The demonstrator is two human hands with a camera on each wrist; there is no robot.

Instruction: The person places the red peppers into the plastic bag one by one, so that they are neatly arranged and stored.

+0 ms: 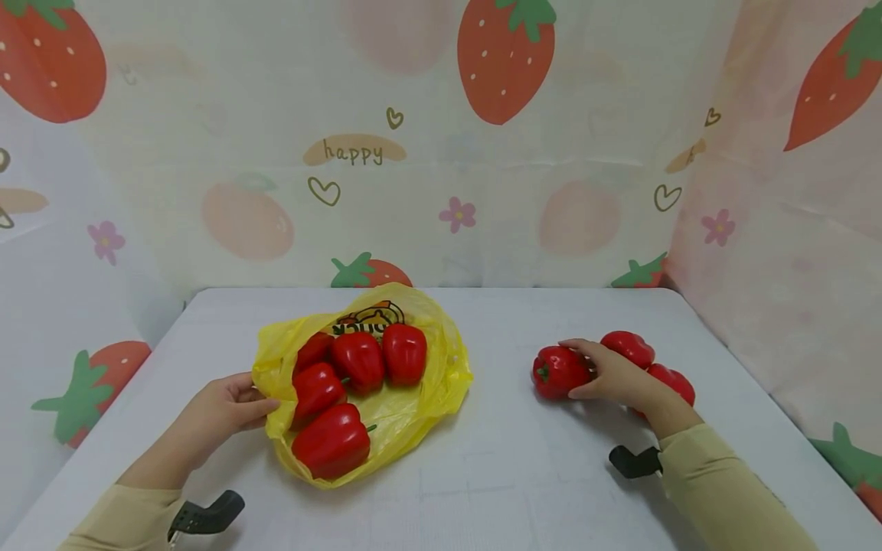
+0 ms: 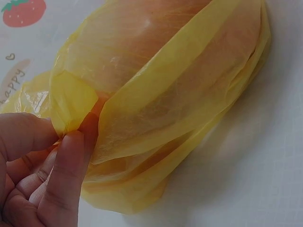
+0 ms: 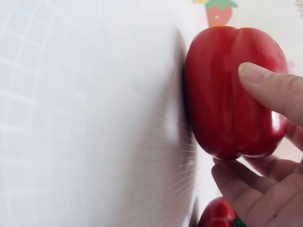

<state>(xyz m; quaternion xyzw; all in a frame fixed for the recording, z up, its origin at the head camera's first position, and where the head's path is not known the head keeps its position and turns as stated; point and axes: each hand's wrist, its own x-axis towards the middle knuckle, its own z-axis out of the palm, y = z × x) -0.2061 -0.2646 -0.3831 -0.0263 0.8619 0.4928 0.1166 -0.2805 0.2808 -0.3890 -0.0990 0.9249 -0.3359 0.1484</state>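
Head view: one yellow plastic bag [image 1: 445, 375], thin, crinkled, dark lettering and orange print near its upper edge, mouth gaping toward the lower right, left of centre on a white surface [image 1: 496, 467]. Contents of bag: five red bell peppers [image 1: 357, 361], glossy, smooth, blocky, green stems visible on some. Outside the bag, right of centre: one held red pepper [image 1: 551, 386], green stem end facing left; at least two loose red peppers [image 1: 627, 346] behind and beside the wrist, partly hidden by it. Left hand [image 1: 223, 407], lower left: thumb and fingers pinching the bag's left rim. Right hand [image 1: 609, 375], right of centre: fingers and thumb curled about the held pepper. Status, by judgement: partway, five peppers inside, three or more outside, the one in hand included. Left wrist view: bag film, translucent and folded, filling the centre and upper right; gathered edge between thumb and fingertips at left. Right wrist view: held pepper at upper right, deep red, lobed, shiny, unmarked as far as shown; thumb across its side, fingers beneath; whether it bears on the surface cannot be told; another pepper, cropped, at the bottom edge.
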